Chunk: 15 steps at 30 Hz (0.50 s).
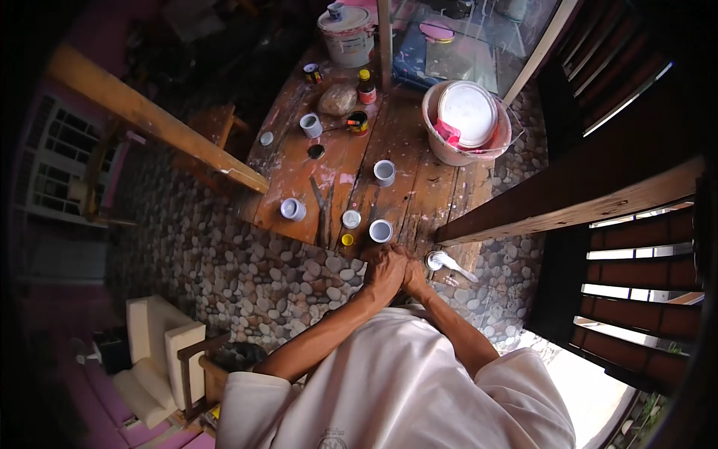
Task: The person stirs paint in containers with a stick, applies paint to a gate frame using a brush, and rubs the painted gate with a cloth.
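My left hand [384, 272] and my right hand [413, 275] are together at the table's front edge, both with fingers curled. Whatever lies between them, if anything, is hidden. Just beyond stands an open cup of grey paint [381, 231]. A white lid [351, 218] and a small yellow cap [347, 239] lie to its left. To the right of my hands is a white piece with a long flat handle [451, 264]. More paint cups stand further off: one of grey paint [384, 173], one of pale lilac paint [293, 209] and a whitish one [310, 126].
The paint-spattered wooden table [419, 202] bears a bucket with a white lid [467, 114], a paint pail [348, 37], a yellow-capped bottle [366, 87], a small black-and-yellow can [358, 123] and a bagged lump [337, 99]. Wooden posts [568, 198] rise on both sides.
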Each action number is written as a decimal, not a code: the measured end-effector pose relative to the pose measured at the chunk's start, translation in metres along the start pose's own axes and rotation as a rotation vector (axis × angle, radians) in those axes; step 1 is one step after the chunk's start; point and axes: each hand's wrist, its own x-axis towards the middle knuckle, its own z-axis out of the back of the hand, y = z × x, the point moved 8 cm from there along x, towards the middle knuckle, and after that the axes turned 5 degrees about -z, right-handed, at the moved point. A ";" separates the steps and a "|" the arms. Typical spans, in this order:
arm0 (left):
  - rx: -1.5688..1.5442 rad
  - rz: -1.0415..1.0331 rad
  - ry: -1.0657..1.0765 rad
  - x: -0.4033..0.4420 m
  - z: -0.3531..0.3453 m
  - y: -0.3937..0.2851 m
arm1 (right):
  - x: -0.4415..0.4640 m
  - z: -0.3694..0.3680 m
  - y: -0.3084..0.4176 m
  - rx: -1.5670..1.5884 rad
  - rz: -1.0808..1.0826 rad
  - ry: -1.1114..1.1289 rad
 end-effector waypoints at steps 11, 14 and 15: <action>0.375 -0.083 -0.126 0.004 -0.005 -0.022 | 0.004 0.008 0.020 -0.062 0.034 -0.027; 0.626 -0.167 -0.094 0.000 0.030 -0.042 | 0.002 0.007 0.019 -0.071 0.059 -0.028; 0.625 -0.164 -0.092 -0.001 0.026 -0.042 | 0.001 0.008 0.021 -0.070 0.058 -0.025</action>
